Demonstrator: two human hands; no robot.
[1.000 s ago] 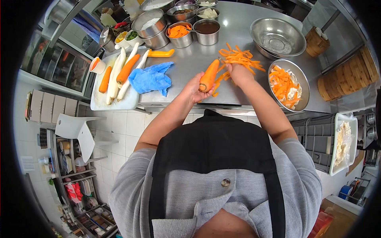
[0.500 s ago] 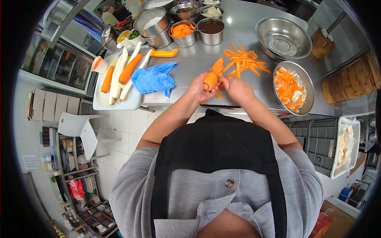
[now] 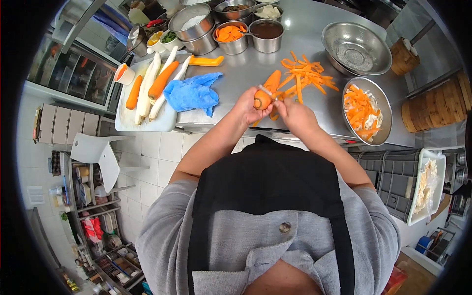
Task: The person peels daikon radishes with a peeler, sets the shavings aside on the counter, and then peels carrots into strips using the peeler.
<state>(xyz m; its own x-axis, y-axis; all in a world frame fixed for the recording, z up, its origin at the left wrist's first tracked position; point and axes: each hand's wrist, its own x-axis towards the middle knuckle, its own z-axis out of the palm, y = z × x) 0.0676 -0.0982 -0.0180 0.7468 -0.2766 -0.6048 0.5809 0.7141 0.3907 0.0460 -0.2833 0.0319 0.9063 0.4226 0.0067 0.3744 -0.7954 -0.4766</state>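
Note:
My left hand (image 3: 247, 106) is wrapped around a thick carrot (image 3: 272, 80), whose blunt end points toward me. In my right hand (image 3: 298, 116) is a vegetable peeler (image 3: 266, 90), its pale head lying across the carrot. Strips of peel hang below the carrot between my hands. Just beyond them, a loose pile of orange carrot peelings (image 3: 309, 73) lies on the metal counter. To the left sits a crumpled blue cloth (image 3: 192, 93).
A white cutting board (image 3: 164, 123) bears carrots and long white radishes. Several metal pots line the back, one with carrot slices (image 3: 229, 34). On the right are a perforated metal bowl (image 3: 356, 49), a bowl of peelings (image 3: 388, 115) and bamboo steamers (image 3: 432, 110).
The peeler now crosses the carrot's middle, where before my right hand was blurred beside the carrot. The view has shifted slightly.

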